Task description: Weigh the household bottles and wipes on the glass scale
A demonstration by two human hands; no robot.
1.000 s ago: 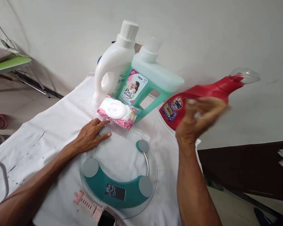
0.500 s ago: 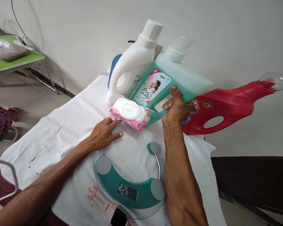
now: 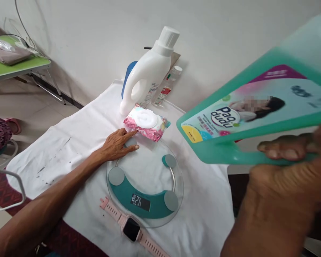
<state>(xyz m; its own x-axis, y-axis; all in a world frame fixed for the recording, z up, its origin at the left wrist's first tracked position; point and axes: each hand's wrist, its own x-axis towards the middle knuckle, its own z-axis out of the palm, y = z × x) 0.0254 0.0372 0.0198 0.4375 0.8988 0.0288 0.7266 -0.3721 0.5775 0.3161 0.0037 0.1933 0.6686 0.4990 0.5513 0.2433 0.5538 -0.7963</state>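
Note:
Raised close to the camera on the right is a green detergent bottle [image 3: 246,110], tilted, its top cut off by the frame edge. My right hand [image 3: 291,160] is wrapped round its handle. My left hand [image 3: 120,144] rests with fingers stretched out at the far left rim of a round glass bathroom scale [image 3: 144,178], whose display is lit. The left fingertips lie beside a pink and white pack of wet wipes [image 3: 147,121]. A pink smartwatch [image 3: 131,228] lies at the near edge of the scale.
Behind the wipes stand a white detergent bottle [image 3: 149,71] and a small clear bottle [image 3: 167,87], near the wall. White cloth [image 3: 80,157] covers the table. At the left are a green table [image 3: 24,66] and part of a seated person [image 3: 0,139].
My right hand has lifted the green bottle up, right and closer to the camera, uncovering the small clear bottle. The red bottle is mostly out of sight. My left hand stays put.

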